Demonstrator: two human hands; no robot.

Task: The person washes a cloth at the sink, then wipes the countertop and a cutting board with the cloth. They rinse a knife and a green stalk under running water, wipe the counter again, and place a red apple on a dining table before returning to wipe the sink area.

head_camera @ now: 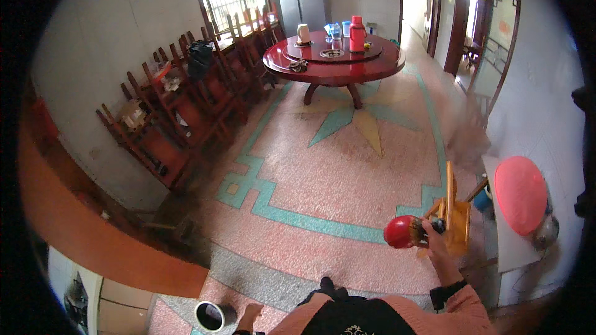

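A round red object (401,232) with a dark, mottled end is in my right hand (434,237), at the lower right. Its exact kind cannot be told. Just beyond that hand stands a yellow wooden chair (458,228). My left hand (252,314) hangs low at the bottom edge, to the right of a round container (225,317) with a pale rim and dark inside. Whether its fingers touch the container is unclear. A dark apron (356,317) covers my front.
Ahead stands a round red table (326,72) bearing a red thermos (356,35). Stacked wooden chairs (163,149) line the left wall. An orange counter edge (111,256) curves at lower left. On the right, a pink oval cover (520,195) lies on a white surface (507,251).
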